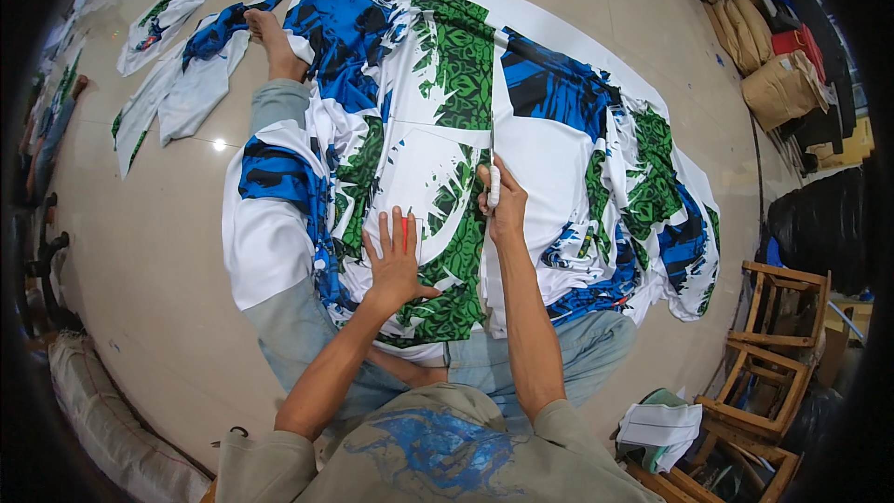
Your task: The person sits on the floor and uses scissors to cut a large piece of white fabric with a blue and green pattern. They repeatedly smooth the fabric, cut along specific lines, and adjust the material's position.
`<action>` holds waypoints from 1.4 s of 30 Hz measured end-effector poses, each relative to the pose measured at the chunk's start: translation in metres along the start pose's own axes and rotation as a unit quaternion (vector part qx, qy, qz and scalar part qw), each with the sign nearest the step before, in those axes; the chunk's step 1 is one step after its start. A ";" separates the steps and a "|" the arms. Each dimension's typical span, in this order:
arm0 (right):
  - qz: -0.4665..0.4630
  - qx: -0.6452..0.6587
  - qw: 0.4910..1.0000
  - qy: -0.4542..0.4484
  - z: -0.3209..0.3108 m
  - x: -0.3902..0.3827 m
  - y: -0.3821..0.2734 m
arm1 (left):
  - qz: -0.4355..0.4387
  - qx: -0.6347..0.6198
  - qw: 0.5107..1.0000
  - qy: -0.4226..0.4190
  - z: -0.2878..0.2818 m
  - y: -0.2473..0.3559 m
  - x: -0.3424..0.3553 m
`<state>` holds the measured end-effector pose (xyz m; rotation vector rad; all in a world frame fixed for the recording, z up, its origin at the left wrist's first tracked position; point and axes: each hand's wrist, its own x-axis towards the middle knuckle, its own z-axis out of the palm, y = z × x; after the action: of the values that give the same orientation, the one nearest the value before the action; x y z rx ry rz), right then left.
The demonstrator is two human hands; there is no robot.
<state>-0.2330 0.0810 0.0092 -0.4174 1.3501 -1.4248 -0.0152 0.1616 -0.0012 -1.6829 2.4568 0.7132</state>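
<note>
A large printed cloth (pixel 447 196) in white, green and blue lies spread over the floor and my legs. My left hand (pixel 395 265) rests flat on it, fingers apart, over a white and green part. A red mark or slim red thing shows by its fingers; I cannot make out which. To the right, my right hand (pixel 506 203) is closed round the white-wrapped handle of a pair of scissors (pixel 494 184). Their blades point away from me along the edge between the green print and a plain white area.
Cut cloth pieces (pixel 196 84) lie on the tiled floor (pixel 149 224) at the far left, near my bare foot (pixel 277 47). Brown paper packages (pixel 782 91) stand at the far right. Wooden stools (pixel 768 363) are at the near right, and a pale sack (pixel 116 419) at the near left.
</note>
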 end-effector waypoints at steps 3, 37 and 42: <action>0.002 -0.037 0.999 0.004 0.000 0.001 0.000 | -0.003 -0.001 1.000 -0.006 0.000 0.000 0.000; 0.012 0.026 1.000 0.004 0.017 0.041 -0.022 | -0.007 -0.016 1.000 -0.007 -0.004 -0.001 0.001; -0.006 0.000 1.000 0.003 0.017 0.058 -0.023 | -0.010 -0.004 1.000 -0.021 -0.007 0.002 0.002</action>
<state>-0.2500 0.0186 0.0112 -0.4224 1.3554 -1.4368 -0.0168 0.1582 0.0049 -1.6737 2.4094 0.7503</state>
